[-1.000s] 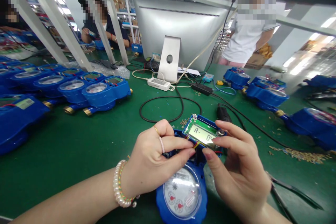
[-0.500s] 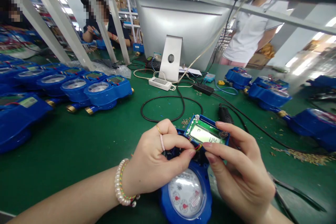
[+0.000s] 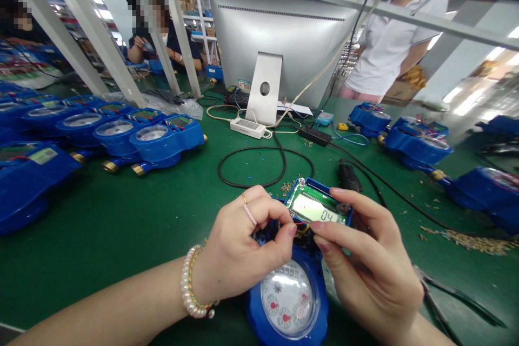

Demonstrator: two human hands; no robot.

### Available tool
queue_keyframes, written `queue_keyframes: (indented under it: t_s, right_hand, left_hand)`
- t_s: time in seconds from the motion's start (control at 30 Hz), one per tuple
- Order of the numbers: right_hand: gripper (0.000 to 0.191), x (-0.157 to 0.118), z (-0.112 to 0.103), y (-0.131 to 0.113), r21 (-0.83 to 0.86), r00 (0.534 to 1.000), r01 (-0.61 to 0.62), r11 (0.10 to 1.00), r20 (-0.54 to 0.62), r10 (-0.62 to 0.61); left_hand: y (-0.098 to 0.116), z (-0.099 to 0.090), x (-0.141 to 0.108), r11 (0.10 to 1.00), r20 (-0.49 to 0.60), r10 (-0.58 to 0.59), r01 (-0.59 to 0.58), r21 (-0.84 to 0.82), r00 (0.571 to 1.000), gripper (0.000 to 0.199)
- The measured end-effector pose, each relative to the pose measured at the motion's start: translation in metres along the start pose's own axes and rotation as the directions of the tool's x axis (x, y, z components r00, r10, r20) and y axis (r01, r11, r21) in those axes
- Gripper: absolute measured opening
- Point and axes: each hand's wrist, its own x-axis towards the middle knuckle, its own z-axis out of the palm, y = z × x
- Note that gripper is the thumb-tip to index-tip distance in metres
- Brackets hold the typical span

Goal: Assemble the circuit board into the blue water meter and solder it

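Note:
A blue water meter with a round dial lies at the front middle. At its upper end sits a green circuit board with a lit LCD display in a blue housing. Thin red and yellow wires run along the display's lower edge. My left hand is closed, thumb and forefinger pinched on the red wire. My right hand grips the display unit from the right, one finger on its upper edge, another finger and the thumb at its lower edge beside the wires.
Several blue meters stand in rows at left, others at right. A monitor stands behind a looped black cable. Pliers and scattered screws lie at right. Two people are beyond the frame posts; another stands at back right.
My left fingertips have drawn slightly left, baring more of the red wire. The digits on the display have changed. My right hand has barely moved.

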Motion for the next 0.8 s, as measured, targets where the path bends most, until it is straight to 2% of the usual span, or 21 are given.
queue_keyframes:
  t_s: [0.17,0.43,0.8]
  right_hand:
    - [0.02,-0.0018,0.0001,0.0003,-0.004,1.0,-0.004,1.0,-0.001,0.004]
    - [0.021,-0.0001,0.0016,0.0008,0.003,1.0,-0.003,1.0,-0.006,0.003]
    - [0.021,0.0015,0.0004,0.0023,0.014,0.998,0.006,1.0,0.066,-0.007]
  left_hand:
    - [0.0001,0.0014,0.0002,0.999,-0.009,-0.037,0.037,0.017,0.999,0.01]
    - [0.0005,0.0012,-0.0008,0.999,-0.011,0.019,-0.019,0.031,1.0,0.011]
    - [0.001,0.002,0.0,0.998,-0.011,0.054,-0.053,0.02,0.999,0.012]
